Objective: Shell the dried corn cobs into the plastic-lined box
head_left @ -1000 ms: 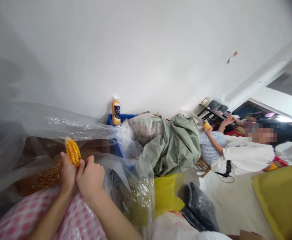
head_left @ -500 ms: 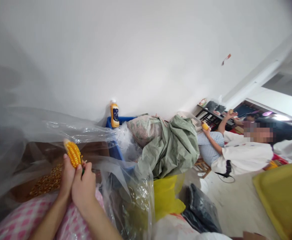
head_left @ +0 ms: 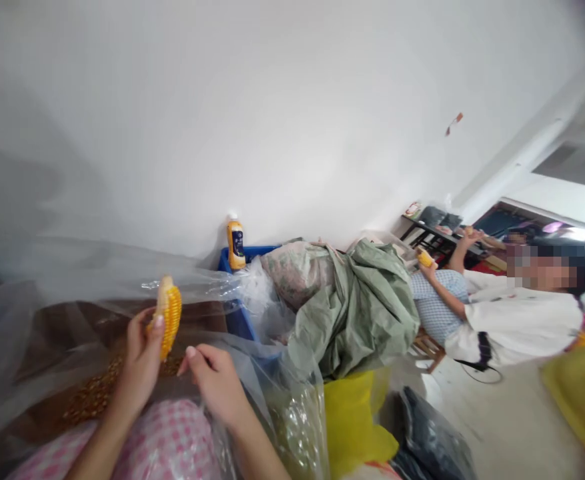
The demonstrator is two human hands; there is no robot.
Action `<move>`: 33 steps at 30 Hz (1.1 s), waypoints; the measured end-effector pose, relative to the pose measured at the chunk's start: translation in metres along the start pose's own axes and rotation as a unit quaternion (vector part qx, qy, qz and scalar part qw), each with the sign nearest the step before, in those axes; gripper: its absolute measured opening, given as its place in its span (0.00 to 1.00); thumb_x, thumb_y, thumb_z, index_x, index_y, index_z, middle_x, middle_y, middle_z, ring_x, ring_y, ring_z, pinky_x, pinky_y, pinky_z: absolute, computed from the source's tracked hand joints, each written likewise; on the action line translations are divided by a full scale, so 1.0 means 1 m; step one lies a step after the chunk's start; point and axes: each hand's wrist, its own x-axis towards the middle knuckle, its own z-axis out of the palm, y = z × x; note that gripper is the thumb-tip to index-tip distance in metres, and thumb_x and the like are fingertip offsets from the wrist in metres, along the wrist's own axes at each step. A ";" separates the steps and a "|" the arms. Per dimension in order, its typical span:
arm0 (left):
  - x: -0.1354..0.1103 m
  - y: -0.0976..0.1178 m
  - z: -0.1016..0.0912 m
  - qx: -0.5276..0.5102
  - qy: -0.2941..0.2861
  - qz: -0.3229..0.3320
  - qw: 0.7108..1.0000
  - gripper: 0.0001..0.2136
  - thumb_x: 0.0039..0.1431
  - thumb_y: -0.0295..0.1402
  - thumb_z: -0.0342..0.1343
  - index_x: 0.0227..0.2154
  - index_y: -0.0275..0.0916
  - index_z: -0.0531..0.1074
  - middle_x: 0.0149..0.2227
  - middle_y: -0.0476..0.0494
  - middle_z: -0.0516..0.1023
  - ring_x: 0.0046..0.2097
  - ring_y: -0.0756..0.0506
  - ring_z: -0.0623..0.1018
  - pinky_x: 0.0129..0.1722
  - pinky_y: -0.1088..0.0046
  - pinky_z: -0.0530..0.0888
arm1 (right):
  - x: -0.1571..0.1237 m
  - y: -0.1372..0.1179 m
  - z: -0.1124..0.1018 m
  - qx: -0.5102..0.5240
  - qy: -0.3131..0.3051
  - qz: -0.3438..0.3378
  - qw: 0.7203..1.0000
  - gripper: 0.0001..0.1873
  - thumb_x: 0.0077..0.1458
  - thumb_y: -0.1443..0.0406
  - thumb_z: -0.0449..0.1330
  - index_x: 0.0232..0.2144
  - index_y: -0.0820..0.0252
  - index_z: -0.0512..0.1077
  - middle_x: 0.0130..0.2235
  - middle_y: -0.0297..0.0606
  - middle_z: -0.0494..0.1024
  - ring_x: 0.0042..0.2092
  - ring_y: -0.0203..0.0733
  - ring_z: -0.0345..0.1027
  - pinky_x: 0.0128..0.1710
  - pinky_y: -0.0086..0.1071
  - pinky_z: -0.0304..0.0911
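Observation:
My left hand (head_left: 145, 350) is closed around an ear of corn (head_left: 171, 313), held nearly upright with its pale end at the top. Most of its yellow kernels are on, and a bare pale strip runs along its left side. To the right of the ear, apart from it, is my right hand (head_left: 217, 383), its fingers curled in toward the thumb. Whatever these fingers hold, if anything, is hidden. Below and behind my left hand, loose corn kernels (head_left: 89, 400) lie in a brown box (head_left: 67, 327) lined with clear plastic (head_left: 192, 287).
A blue crate (head_left: 239, 320) beside the box holds a juice bottle (head_left: 236, 245) and a green cloth bundle (head_left: 357, 307). Yellow (head_left: 352, 417) and black bags (head_left: 435, 433) lie on the floor. At right sits a person (head_left: 522, 320) holding corn (head_left: 425, 259). A white wall (head_left: 297, 120) rises behind.
My right hand has moved right and down, away from the ear of corn. My left hand has turned the ear more upright and shifted it right. The view has shifted slightly.

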 end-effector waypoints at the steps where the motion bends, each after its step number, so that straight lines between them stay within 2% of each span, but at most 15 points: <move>1: 0.001 0.002 0.002 0.012 0.006 0.031 0.999 0.28 0.50 0.54 0.46 0.47 0.37 0.61 0.45 0.37 0.71 0.43 0.40 0.73 0.38 0.65 0.72 | 0.000 0.005 0.002 0.074 0.015 0.025 0.997 0.22 0.56 0.53 0.48 0.20 0.61 0.70 0.16 0.28 0.59 0.19 0.29 0.51 0.21 0.23 0.47; 4: 0.001 0.013 0.003 0.054 0.029 0.097 0.993 0.30 0.49 0.51 0.51 0.50 0.36 0.59 0.45 0.36 0.70 0.44 0.39 0.73 0.41 0.63 0.70 | -0.005 0.023 0.011 0.224 0.042 0.095 0.969 0.23 0.50 0.48 0.52 0.20 0.61 0.66 0.14 0.24 0.51 0.16 0.27 0.39 0.15 0.24 0.37; 9: -0.005 0.035 -0.003 0.178 0.115 0.201 0.957 0.26 0.50 0.48 0.53 0.48 0.36 0.62 0.42 0.36 0.70 0.45 0.39 0.72 0.42 0.63 0.69 | -0.022 0.047 0.031 0.310 0.053 0.133 0.940 0.22 0.46 0.47 0.56 0.21 0.61 0.65 0.13 0.22 0.49 0.15 0.26 0.35 0.14 0.24 0.33; 13: -0.012 0.048 -0.005 0.215 0.149 0.212 0.942 0.24 0.51 0.47 0.53 0.46 0.37 0.63 0.40 0.37 0.68 0.40 0.40 0.72 0.37 0.65 0.70 | -0.028 0.050 0.041 0.355 0.060 0.161 0.919 0.22 0.44 0.46 0.58 0.22 0.60 0.65 0.12 0.21 0.49 0.14 0.26 0.35 0.13 0.24 0.30; 16: -0.015 0.053 -0.006 0.205 0.153 0.209 0.944 0.23 0.50 0.46 0.54 0.45 0.37 0.64 0.39 0.38 0.68 0.40 0.40 0.72 0.36 0.65 0.70 | -0.029 0.047 0.043 0.364 0.065 0.173 0.913 0.23 0.43 0.46 0.59 0.21 0.60 0.64 0.13 0.21 0.49 0.14 0.25 0.34 0.13 0.23 0.30; 19: -0.014 0.054 -0.007 0.164 0.143 0.204 0.954 0.24 0.48 0.46 0.57 0.45 0.38 0.64 0.40 0.38 0.68 0.42 0.40 0.71 0.40 0.64 0.69 | -0.030 0.046 0.042 0.355 0.067 0.177 0.915 0.22 0.43 0.47 0.59 0.21 0.60 0.64 0.13 0.21 0.49 0.15 0.25 0.34 0.13 0.23 0.30; 22: -0.012 0.050 -0.009 0.046 0.108 0.148 0.982 0.24 0.46 0.45 0.58 0.44 0.39 0.64 0.42 0.40 0.69 0.44 0.41 0.71 0.42 0.65 0.69 | -0.032 0.046 0.040 0.347 0.057 0.175 0.920 0.21 0.45 0.47 0.57 0.23 0.60 0.63 0.14 0.21 0.48 0.15 0.26 0.34 0.14 0.24 0.30; 24: -0.012 0.043 -0.010 -0.073 0.041 0.062 0.995 0.22 0.47 0.45 0.57 0.42 0.39 0.64 0.40 0.42 0.71 0.40 0.44 0.73 0.38 0.69 0.70 | -0.033 0.042 0.035 0.318 0.054 0.169 0.931 0.21 0.47 0.47 0.55 0.23 0.59 0.63 0.15 0.22 0.47 0.16 0.27 0.34 0.15 0.24 0.31; 25: -0.013 0.038 -0.011 -0.133 -0.003 0.011 0.991 0.20 0.48 0.46 0.55 0.42 0.39 0.65 0.38 0.43 0.72 0.37 0.45 0.74 0.34 0.71 0.71 | -0.034 0.038 0.032 0.286 0.056 0.159 0.943 0.21 0.48 0.47 0.54 0.23 0.59 0.63 0.15 0.22 0.48 0.17 0.28 0.36 0.15 0.24 0.33; 27: -0.015 0.029 -0.013 -0.239 -0.084 -0.080 0.964 0.19 0.50 0.47 0.52 0.40 0.39 0.65 0.33 0.46 0.72 0.30 0.48 0.75 0.25 0.75 0.70 | -0.034 0.027 0.021 0.184 0.064 0.112 0.974 0.21 0.51 0.48 0.52 0.22 0.60 0.65 0.17 0.25 0.52 0.19 0.29 0.43 0.17 0.24 0.40; 29: -0.018 0.020 -0.015 -0.331 -0.131 -0.141 0.924 0.17 0.51 0.46 0.50 0.38 0.38 0.65 0.29 0.48 0.72 0.24 0.50 0.73 0.19 0.77 0.67 | -0.034 0.012 0.009 0.051 0.064 0.040 0.996 0.22 0.54 0.50 0.50 0.22 0.61 0.66 0.20 0.29 0.60 0.23 0.32 0.53 0.23 0.25 0.48; 31: -0.019 0.014 -0.016 -0.394 -0.152 -0.179 0.888 0.16 0.52 0.46 0.48 0.35 0.37 0.65 0.25 0.49 0.71 0.19 0.51 0.70 0.16 0.78 0.65 | -0.033 -0.004 -0.002 -0.071 0.043 -0.006 0.997 0.22 0.56 0.51 0.48 0.23 0.61 0.69 0.23 0.32 0.67 0.27 0.34 0.58 0.27 0.25 0.51; 33: -0.019 0.011 -0.016 -0.421 -0.161 -0.208 0.868 0.17 0.53 0.46 0.46 0.32 0.36 0.66 0.21 0.50 0.70 0.16 0.52 0.67 0.12 0.78 0.63 | -0.030 -0.019 -0.009 -0.178 0.025 -0.026 0.983 0.22 0.57 0.52 0.46 0.26 0.60 0.71 0.24 0.33 0.70 0.27 0.35 0.61 0.28 0.26 0.51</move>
